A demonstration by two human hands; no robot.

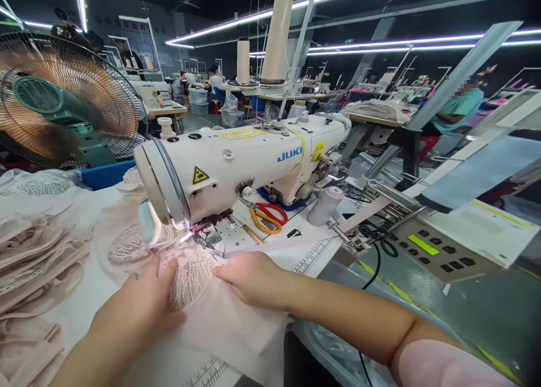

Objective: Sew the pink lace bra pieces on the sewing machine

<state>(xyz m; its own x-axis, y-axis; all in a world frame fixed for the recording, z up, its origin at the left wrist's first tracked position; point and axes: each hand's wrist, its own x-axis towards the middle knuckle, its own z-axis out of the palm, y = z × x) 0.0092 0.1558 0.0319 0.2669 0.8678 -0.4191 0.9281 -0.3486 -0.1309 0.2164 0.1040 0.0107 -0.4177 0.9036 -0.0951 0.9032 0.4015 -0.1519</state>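
Observation:
A pale pink lace garment piece (pixel 192 280) lies under the needle area of a white sewing machine (pixel 211 173). My left hand (pixel 143 299) rests on the cloth left of the lace panel, its fingers spread and pressing lightly. On the right edge of the panel, my right hand (pixel 251 277) has thumb and fingers closed on the fabric. Plain pink cloth hangs from the piece over the table's front edge. The presser foot area is lit, and the exact stitching point is partly hidden by the machine head.
Heaped pink garment pieces (pixel 38 263) lie at left, below a large fan (pixel 67 99). Scissors with red and orange handles (pixel 268 217) and a grey thread cone (pixel 325 205) sit beside the machine bed. A control panel (pixel 426 246) stands right. Other people work in the background.

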